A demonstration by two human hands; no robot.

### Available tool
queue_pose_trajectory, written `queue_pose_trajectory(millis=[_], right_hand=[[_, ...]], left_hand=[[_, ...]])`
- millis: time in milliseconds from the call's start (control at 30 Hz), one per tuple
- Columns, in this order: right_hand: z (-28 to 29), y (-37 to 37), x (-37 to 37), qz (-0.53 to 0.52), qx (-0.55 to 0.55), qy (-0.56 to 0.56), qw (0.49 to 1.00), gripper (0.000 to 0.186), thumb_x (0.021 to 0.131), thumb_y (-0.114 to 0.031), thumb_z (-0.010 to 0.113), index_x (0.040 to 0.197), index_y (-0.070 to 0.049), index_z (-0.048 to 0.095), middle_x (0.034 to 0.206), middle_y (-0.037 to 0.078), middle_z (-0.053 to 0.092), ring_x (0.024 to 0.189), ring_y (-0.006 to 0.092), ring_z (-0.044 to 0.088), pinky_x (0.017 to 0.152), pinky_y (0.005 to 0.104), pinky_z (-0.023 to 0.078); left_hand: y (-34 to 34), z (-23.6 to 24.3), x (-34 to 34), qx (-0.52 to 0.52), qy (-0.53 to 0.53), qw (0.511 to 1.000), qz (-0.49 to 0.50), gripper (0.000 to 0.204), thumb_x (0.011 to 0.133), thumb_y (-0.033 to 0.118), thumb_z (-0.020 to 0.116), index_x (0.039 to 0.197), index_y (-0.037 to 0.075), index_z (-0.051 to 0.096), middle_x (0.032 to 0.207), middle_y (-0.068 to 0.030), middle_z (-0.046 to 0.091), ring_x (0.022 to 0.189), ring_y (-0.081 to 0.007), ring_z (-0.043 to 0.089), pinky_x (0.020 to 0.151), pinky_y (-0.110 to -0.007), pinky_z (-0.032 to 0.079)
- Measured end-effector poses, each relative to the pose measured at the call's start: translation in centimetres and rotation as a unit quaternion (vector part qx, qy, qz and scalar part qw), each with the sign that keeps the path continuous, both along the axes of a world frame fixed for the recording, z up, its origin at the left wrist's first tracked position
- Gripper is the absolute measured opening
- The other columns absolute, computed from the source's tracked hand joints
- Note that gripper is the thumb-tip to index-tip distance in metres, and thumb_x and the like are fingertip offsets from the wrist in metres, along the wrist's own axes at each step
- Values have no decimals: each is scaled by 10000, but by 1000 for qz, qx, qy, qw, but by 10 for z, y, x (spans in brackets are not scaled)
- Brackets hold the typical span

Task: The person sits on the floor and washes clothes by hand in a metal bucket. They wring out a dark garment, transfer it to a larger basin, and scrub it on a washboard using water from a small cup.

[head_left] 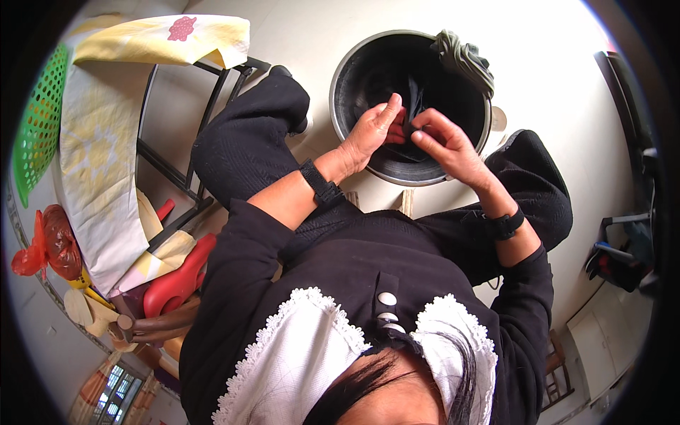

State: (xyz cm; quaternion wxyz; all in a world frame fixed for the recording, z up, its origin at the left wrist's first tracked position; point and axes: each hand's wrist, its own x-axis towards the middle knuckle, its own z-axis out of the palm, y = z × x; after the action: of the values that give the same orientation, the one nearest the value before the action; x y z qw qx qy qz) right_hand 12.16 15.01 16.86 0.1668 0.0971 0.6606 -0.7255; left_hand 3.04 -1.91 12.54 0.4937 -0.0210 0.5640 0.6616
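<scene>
At the left edge I see a green basket. At upper centre, above a black basin, the left hand raises its thumb; I cannot tell if its fingers grip the dark cloth there. The right hand pinches this cloth, left of a grey-green cloth on the rim.

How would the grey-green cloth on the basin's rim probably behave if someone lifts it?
The grey-green cloth would probably hang floppy, since it lies bunched in soft folds. It might also slide off the basin easily, as no fastening is visible.
</scene>
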Motion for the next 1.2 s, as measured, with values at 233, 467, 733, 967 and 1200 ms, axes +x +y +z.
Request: queue_pose_trajectory(millis=[233, 467, 733, 967, 1200], right_hand=[[-6, -17, 22, 95, 183, 97, 974, 166, 814, -85, 730, 887, -54, 584, 863, 64, 545, 740, 188, 552, 652, 320, 459], [10, 0, 30, -17, 41, 2, 999, 166, 875, -84, 723, 942, -54, 575, 867, -51, 509, 756, 29, 464, 647, 180, 396], [-24, 25, 20, -171, 20, -185, 967, 625, 985, -609, 353, 1253, -95, 588, 1251, 42, 589, 1195, 149, 496, 1017, 351, 377], [-38, 16, -13, -204, -303, -235, 901, 634, 890, -685, 490, 1084, -113, 683, 1076, 51, 699, 996, 186, 629, 982, 342, 444], [-18, 27, -17, -227, -183, -141, 946, 399, 967, -275, 580, 1327, -136, 480, 1130, 10, 621, 1059, 137, 590, 941, 297, 471]], left_hand=[[3, -30, 5, -50, -73, 996, -31, 157, 990, 230, 556, 962, 77, 577, 885, -24, 628, 792, -114, 622, 683, -293, 540], [20, -7, -24, 79, 150, 981, 92, 214, 1022, 273, 509, 1026, 84, 609, 948, 23, 589, 827, -82, 551, 752, -237, 471], [18, 42, 3, 203, -124, 971, 25, 267, 1038, 294, 455, 1248, 153, 537, 1106, 18, 626, 1026, -107, 603, 922, -292, 485], [14, 56, 6, 211, -135, 967, -43, 419, 1010, 359, 513, 1377, 176, 425, 1256, -7, 538, 1134, -120, 529, 974, -296, 446], [14, 66, 1, 230, -111, 966, -45, 434, 1031, 291, 475, 1416, 98, 421, 1215, -5, 565, 1074, -81, 550, 950, -253, 454]])
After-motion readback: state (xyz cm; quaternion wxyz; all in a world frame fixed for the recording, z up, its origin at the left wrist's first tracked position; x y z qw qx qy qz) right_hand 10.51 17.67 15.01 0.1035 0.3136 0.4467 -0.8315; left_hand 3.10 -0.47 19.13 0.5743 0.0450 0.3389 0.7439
